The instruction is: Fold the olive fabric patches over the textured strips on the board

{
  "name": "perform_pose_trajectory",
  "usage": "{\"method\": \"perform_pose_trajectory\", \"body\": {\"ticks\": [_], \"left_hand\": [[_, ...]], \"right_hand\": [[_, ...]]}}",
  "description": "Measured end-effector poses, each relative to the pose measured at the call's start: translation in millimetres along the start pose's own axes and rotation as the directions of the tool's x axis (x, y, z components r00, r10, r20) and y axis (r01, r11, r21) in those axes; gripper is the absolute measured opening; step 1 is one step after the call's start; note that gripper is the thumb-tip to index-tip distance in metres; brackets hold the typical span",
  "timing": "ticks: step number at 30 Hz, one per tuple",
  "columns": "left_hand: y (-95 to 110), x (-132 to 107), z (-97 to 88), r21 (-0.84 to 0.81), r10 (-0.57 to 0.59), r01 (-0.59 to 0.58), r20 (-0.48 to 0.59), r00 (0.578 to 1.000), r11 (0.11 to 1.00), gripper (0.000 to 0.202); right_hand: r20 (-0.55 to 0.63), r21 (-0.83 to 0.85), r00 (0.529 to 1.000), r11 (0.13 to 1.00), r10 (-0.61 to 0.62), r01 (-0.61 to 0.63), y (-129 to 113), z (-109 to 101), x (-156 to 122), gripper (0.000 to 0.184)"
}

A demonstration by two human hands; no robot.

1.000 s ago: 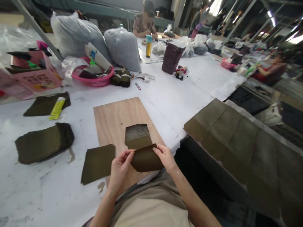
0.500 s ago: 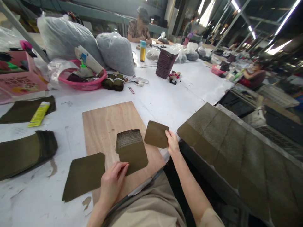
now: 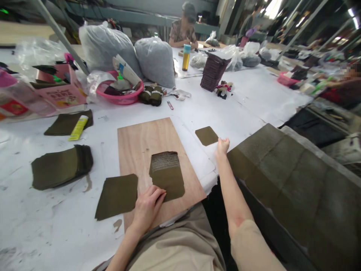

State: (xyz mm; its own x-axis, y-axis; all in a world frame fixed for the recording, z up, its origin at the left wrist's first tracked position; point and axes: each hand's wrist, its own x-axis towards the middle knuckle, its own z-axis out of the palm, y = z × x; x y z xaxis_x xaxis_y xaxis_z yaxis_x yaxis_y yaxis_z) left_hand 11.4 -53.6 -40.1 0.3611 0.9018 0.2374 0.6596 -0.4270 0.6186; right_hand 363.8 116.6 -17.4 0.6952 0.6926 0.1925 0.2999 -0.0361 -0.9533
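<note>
My left hand (image 3: 148, 205) lies flat on a wooden board (image 3: 141, 143), with its fingertips on the near edge of a stack of olive-brown pieces (image 3: 166, 175). The fingers are stretched out and hold nothing. My right arm reaches out to the right. My right hand (image 3: 222, 146) is curled in a loose fist at the table's edge. Just left of it a single olive piece (image 3: 207, 135) lies flat on the white table (image 3: 242, 109), outside the hand.
A loose olive sheet (image 3: 117, 195) overlaps the board's left edge. Another olive stack (image 3: 60, 165) and a yellow tube (image 3: 78, 128) lie to the left. Overlapping olive pieces (image 3: 282, 169) cover the ledge on the right. A pink basin (image 3: 121, 96), grey bags (image 3: 155, 62) and a seated person (image 3: 183, 28) are farther back.
My right hand pulled one olive piece off the stack, carried it out to the right and let it down on the white table. My left hand stayed at the stack's near edge.
</note>
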Motion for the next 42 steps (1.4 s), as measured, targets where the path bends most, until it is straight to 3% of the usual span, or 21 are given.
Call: {"method": "perform_pose_trajectory", "body": {"ticks": [2, 4, 6, 7, 9, 13, 15, 21, 32, 38, 42], "left_hand": [[1, 0, 0.0, 0.0, -0.01, 0.01, 0.003, 1.0, 1.0, 0.019], [0, 0, 0.4, 0.007, -0.018, 0.018, 0.01, 1.0, 1.0, 0.019], [0, 0, 1.0, 0.016, -0.022, 0.022, 0.014, 1.0, 1.0, 0.019], [-1, 0, 1.3, 0.019, -0.022, 0.022, 0.015, 1.0, 1.0, 0.019], [-1, 0, 1.8, 0.024, -0.025, 0.024, 0.023, 0.999, 0.999, 0.019], [0, 0, 2.2, 0.043, -0.052, 0.05, 0.043, 0.998, 0.998, 0.018], [1, -1, 1.8, 0.053, -0.057, 0.055, 0.04, 0.998, 0.997, 0.017], [11, -9, -0.2, 0.087, -0.015, 0.008, 0.079, 0.997, 0.996, 0.016], [19, -35, -5.3, 0.134, 0.118, -0.128, 0.081, 0.99, 0.983, 0.015], [21, -46, -6.7, 0.192, 0.186, -0.194, 0.059, 0.981, 0.962, 0.018], [23, -52, -7.8, 0.213, 0.228, -0.234, 0.055, 0.972, 0.949, 0.02]], "right_hand": [[-0.069, -0.053, 0.997, 0.998, -0.026, 0.023, -4, -4, -13, 0.053], [-0.051, -0.094, 0.996, 0.993, -0.079, 0.074, -9, -6, -37, 0.052], [0.144, -0.159, 0.969, 0.962, -0.199, 0.222, -13, -5, -72, 0.038], [0.283, -0.187, 0.925, 0.931, -0.254, 0.313, -15, -4, -92, 0.034], [0.403, -0.171, 0.871, 0.912, -0.281, 0.373, -21, -2, -134, 0.025], [0.733, -0.165, 0.6, 0.771, -0.321, 0.615, -33, -5, -201, 0.02], [0.77, -0.197, 0.552, 0.703, -0.321, 0.683, -37, -6, -218, 0.016], [0.763, -0.236, 0.543, 0.631, -0.35, 0.739, -36, -9, -230, 0.014], [0.741, -0.208, 0.546, 0.639, -0.391, 0.74, -32, -25, -253, 0.011], [0.765, -0.229, 0.549, 0.654, -0.338, 0.721, -39, -38, -265, 0.01], [0.8, -0.231, 0.519, 0.643, -0.302, 0.73, -43, -44, -267, 0.009]]}}
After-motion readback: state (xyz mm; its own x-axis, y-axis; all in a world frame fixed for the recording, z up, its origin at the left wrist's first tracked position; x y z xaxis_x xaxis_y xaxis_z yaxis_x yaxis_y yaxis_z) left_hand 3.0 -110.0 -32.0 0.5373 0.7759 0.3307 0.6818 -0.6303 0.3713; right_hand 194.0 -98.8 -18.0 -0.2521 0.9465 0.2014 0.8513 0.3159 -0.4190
